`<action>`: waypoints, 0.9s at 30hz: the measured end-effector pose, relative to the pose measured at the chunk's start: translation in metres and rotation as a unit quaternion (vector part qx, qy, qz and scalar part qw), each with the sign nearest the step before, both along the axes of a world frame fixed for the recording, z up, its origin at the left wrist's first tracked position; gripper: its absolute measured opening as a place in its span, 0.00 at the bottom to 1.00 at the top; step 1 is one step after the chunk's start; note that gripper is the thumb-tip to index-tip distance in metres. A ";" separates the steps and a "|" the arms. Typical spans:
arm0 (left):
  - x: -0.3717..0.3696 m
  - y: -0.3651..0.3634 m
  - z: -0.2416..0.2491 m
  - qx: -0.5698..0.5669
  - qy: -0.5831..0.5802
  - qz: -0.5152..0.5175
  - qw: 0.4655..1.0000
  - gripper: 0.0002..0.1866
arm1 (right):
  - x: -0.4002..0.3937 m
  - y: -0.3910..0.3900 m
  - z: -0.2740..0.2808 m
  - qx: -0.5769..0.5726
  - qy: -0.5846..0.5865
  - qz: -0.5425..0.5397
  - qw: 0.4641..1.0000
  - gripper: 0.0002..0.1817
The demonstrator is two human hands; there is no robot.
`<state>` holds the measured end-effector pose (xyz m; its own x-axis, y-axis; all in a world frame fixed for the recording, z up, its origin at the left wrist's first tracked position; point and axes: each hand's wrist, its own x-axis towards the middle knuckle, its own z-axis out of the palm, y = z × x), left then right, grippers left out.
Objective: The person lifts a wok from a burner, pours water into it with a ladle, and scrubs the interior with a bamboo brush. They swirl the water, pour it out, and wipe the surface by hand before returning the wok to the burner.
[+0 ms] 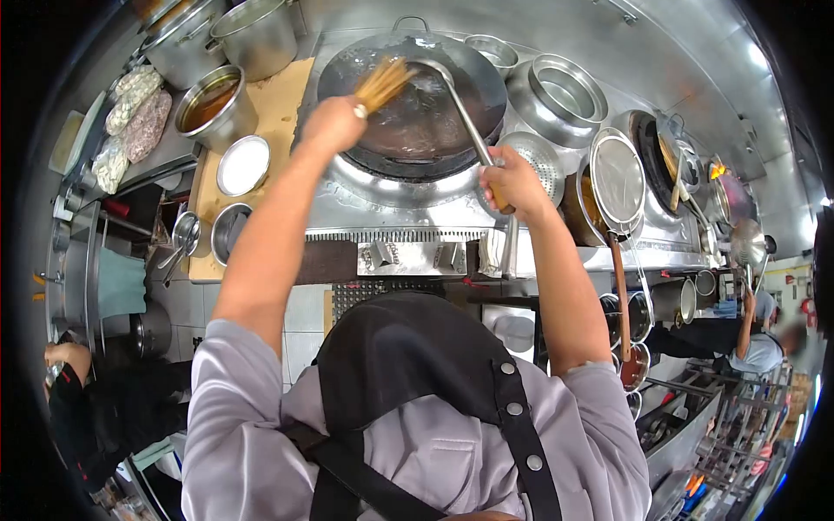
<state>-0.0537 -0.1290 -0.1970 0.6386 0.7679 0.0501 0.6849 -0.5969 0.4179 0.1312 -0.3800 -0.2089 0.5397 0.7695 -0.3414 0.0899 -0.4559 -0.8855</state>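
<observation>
gripping the bamboo brush (382, 84) in the left hand (332, 124) and the ladle (458, 106) in the right hand (512, 178), the person is scrubbing the wok (417, 122), best keeping bristles flat and strokes circling.

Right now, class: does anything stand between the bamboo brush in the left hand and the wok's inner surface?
Nothing visible does. The left hand holds the bamboo brush over the wok. The ladle, gripped by the right hand, reaches into the wok beside the bristles, not across them.
</observation>
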 end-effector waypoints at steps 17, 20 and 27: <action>-0.025 0.035 0.092 -0.045 0.219 -0.246 0.943 0.25 | -0.016 -0.129 -0.014 0.226 0.142 -0.148 0.952 0.28; 0.039 0.022 0.060 -0.102 0.169 -0.315 0.928 0.26 | 0.002 -0.154 0.001 0.167 0.069 -0.181 0.967 0.26; 0.074 -0.036 0.049 0.009 0.071 -0.376 0.924 0.27 | 0.075 -0.166 0.014 0.171 0.016 -0.237 0.956 0.26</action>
<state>0.0207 -0.1652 -0.1484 0.9922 0.1050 -0.0669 0.1216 -0.9322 0.3409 0.2061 -0.5459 -0.1948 0.8490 0.5108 -0.1356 -0.0843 -0.1224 -0.9889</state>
